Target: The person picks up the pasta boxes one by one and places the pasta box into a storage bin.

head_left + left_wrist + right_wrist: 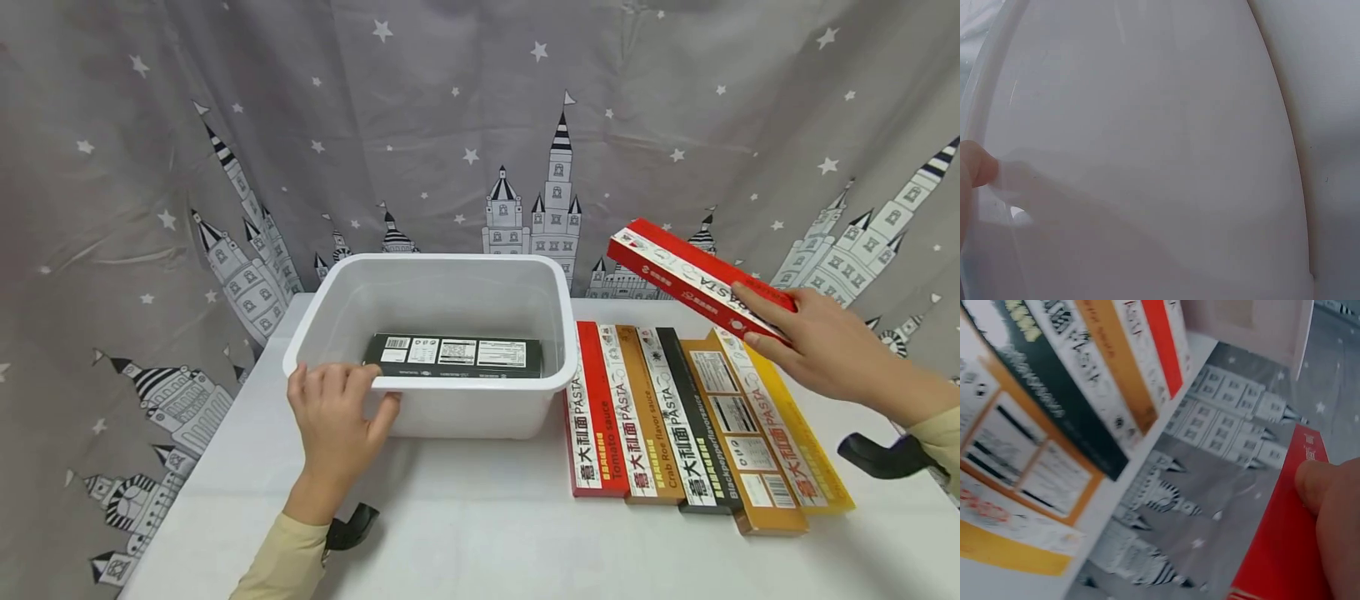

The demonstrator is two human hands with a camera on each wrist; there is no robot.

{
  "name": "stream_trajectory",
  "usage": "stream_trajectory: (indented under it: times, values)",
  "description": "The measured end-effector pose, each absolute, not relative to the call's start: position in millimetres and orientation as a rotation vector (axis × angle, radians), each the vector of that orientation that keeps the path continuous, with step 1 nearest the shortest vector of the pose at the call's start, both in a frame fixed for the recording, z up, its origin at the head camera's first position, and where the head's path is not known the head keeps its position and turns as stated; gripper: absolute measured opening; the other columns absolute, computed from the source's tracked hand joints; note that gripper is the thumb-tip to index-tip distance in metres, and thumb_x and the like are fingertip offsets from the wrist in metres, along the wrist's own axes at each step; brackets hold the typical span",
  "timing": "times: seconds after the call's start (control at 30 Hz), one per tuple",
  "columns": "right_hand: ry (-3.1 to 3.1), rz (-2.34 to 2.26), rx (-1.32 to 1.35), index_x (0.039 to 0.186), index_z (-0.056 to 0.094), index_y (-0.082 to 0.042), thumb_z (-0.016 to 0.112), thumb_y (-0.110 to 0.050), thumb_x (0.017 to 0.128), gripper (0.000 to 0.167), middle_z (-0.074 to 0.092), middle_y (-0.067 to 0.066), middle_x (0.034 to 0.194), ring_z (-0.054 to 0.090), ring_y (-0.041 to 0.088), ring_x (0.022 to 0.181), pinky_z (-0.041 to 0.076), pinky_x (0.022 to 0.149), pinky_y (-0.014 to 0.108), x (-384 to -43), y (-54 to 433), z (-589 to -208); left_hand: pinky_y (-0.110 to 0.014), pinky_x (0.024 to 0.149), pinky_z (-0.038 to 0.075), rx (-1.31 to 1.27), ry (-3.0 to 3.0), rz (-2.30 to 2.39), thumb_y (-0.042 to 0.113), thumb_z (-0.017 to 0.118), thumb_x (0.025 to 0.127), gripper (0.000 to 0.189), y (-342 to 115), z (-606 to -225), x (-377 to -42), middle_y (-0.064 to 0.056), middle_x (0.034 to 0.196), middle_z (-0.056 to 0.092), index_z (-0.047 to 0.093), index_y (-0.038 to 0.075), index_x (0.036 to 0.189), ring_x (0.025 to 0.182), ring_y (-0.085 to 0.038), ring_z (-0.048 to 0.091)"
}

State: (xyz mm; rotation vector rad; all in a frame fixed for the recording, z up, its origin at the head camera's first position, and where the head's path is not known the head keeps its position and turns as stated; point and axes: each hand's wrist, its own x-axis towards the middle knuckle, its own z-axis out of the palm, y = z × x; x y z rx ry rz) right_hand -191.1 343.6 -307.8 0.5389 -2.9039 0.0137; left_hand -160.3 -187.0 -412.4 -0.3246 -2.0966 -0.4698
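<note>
My left hand (337, 417) grips the near rim of a white plastic tub (465, 412) at its left corner, fingers over the edge and thumb on the outer wall. Inside the tub lies a black pasta box (450, 354), its printed back panel showing. In the air at the right, my right hand (832, 342) holds a red and white pasta box (690, 267) by its near end, tilted with the far end higher. The right wrist view shows the thumb (1316, 481) pressed on that box's red side. Only the tub's wall and the left thumb (979, 165) fill the left wrist view.
Right of the tub, a row of pasta boxes lies on the white table (480, 517): red (611, 417), brown (651, 417), black (697, 417), another brown one with its back up (776, 521), and yellow (810, 442). A grey castle-print curtain (420, 125) hangs behind.
</note>
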Motion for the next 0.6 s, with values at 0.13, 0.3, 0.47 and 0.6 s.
stream_trajectory:
  times: [0.13, 0.3, 0.47, 0.6]
  values:
    - [-2.875, 0.017, 0.649, 0.154, 0.043, -0.010, 0.075, -0.024, 0.088, 0.075, 0.055, 0.035, 0.125, 0.050, 0.046, 0.107, 0.052, 0.074, 0.053, -201.9, 327.3, -292.9, -0.073, 0.103, 0.027, -0.325, -2.093, -0.471, 0.031, 0.057, 0.084, 0.033, -186.6, -412.5, -160.2, -0.019, 0.088, 0.057, 0.062, 0.002, 0.097, 0.092, -0.042, 0.048]
    - [-2.890, 0.043, 0.728, 0.156, 0.041, -0.012, 0.073, -0.025, 0.091, 0.074, 0.053, 0.034, 0.130, 0.050, 0.045, 0.110, 0.052, 0.077, 0.052, -215.6, 305.8, -278.6, -0.072, 0.104, 0.026, -0.328, -2.092, -0.477, 0.032, 0.057, 0.083, 0.033, -186.1, -411.8, -160.3, -0.018, 0.088, 0.057, 0.062, 0.002, 0.097, 0.092, -0.042, 0.048]
    - [-2.894, 0.051, 0.791, 0.157, 0.039, -0.015, 0.070, -0.026, 0.094, 0.071, 0.051, 0.033, 0.133, 0.048, 0.043, 0.113, 0.051, 0.081, 0.053, -228.9, 282.9, -265.6, -0.072, 0.104, 0.027, -0.325, -2.087, -0.472, 0.033, 0.057, 0.083, 0.034, -186.2, -412.0, -160.3, -0.018, 0.088, 0.057, 0.063, 0.002, 0.096, 0.092, -0.041, 0.048]
    - [-2.903, 0.041, 0.818, 0.158, 0.037, -0.017, 0.068, -0.029, 0.095, 0.071, 0.049, 0.032, 0.136, 0.047, 0.044, 0.115, 0.050, 0.083, 0.054, -239.3, 265.2, -257.3, -0.071, 0.104, 0.027, -0.324, -2.083, -0.471, 0.033, 0.057, 0.083, 0.034, -186.2, -412.7, -160.4, -0.018, 0.088, 0.057, 0.063, 0.002, 0.096, 0.092, -0.041, 0.048]
